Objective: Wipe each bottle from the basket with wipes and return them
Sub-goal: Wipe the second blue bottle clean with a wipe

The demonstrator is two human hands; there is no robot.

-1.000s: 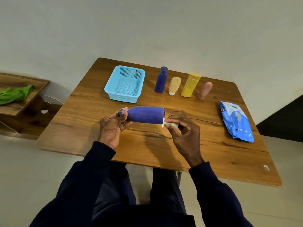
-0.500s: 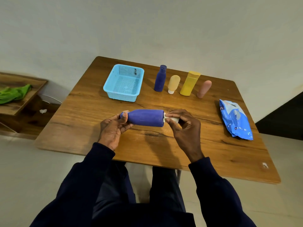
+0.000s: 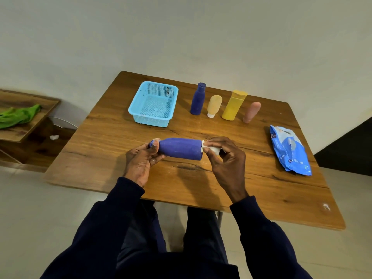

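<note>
A: What has changed on the bench [image 3: 221, 190]?

B: At the large scale, nothing. The bench, the basket [image 3: 150, 120] and the pack [image 3: 289, 150] lie as they did a second ago. The basket holds no bottle, and the row of four [image 3: 233, 105] stands just beside it. The change is at the bottle [image 3: 180, 148] in hand. The wipe [image 3: 211, 148] has travelled from the lower edge of the base up onto the base face.

A: What do we conclude for the task?

B: We judge that wiping has reached the base end of this bottle. No bottle has been returned yet. We cannot tell which bottles in the row are already wiped.

A: State the grips.

B: The left grip [image 3: 141, 164] is clamped on the cap end, thumb over the neck. The right grip [image 3: 227, 160] is pinched on the wipe and presses it against the base.

A: Where does the bottle lie relative to them?

B: It lies level between the two grips, cap to the left and base to the right. The left grip carries it and the right grip touches it only through the wipe. It appears held clear of the bench, over the near half, well apart from the basket and the pack.
</note>
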